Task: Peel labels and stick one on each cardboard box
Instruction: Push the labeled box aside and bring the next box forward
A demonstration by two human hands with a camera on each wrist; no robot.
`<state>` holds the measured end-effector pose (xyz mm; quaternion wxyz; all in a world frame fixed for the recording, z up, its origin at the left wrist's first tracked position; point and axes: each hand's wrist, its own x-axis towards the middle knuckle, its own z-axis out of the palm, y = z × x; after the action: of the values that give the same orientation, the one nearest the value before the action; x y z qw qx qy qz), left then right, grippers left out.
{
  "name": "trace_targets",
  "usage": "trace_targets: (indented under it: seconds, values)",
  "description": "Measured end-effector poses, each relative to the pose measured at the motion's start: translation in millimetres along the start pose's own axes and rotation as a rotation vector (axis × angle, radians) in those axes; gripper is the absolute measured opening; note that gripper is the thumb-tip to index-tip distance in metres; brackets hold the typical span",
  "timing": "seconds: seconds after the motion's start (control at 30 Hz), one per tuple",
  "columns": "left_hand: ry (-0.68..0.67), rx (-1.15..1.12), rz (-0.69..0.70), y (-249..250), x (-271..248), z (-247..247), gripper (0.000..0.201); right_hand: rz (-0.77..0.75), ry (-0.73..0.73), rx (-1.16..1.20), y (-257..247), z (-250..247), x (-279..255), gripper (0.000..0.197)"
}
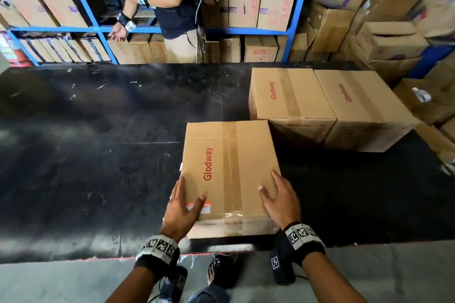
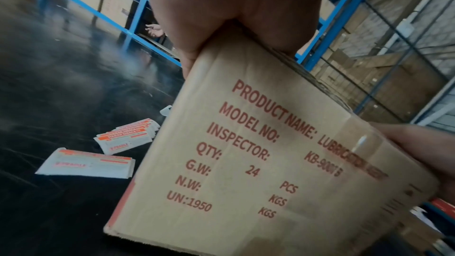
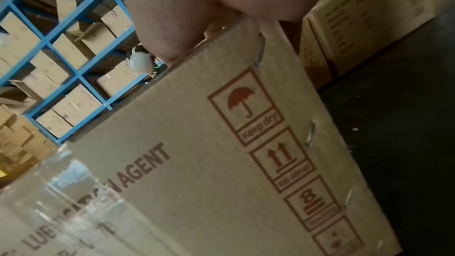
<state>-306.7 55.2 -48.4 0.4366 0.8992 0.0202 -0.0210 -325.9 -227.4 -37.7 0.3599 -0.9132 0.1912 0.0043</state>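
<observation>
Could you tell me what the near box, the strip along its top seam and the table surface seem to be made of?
Near box: plain brown corrugated cardboard, matte, printed in red; the fluted edge shows in the left wrist view.
Strip: probably clear plastic packing tape, glossy, catching reflections.
Table: black, scuffed, slightly shiny; perhaps rubber or laminate, hard to tell.

A taped brown cardboard box [image 1: 229,174] printed "Glodway" in red is set upright near the front edge of the bench, with an orange-and-white label [image 1: 200,207] stuck on its top near-left corner. Two more matching boxes [image 1: 290,96] [image 1: 362,103] are placed side by side, touching, behind it to the right. Loose label stacks [image 2: 86,163] [image 2: 128,137] are seen lying flat just beside the near box.
</observation>
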Motion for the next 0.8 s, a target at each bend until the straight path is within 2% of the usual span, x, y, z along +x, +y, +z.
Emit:
trace_targets:
  seconds: [0.13,0.27,0.43,0.67,0.8]
  values:
    - [0.015,0.054,0.009,0,11,-19,0.095,-0.020,-0.032,-0.013,-21,-2,14,0.069]
    - [0.068,0.081,0.011,14,49,-52,0.090,-0.044,-0.056,-0.004,-57,4,43,0.073]
    - [0.069,0.099,-0.008,19,87,-89,0.086,-0.069,-0.059,-0.003,-97,16,73,0.074]
    - [0.081,0.127,-0.053,15,111,-137,0.085,-0.109,-0.066,-0.023,-144,35,92,0.073]
    - [0.102,0.134,-0.065,15,145,-148,0.083,-0.133,-0.085,-0.002,-165,45,120,0.073]
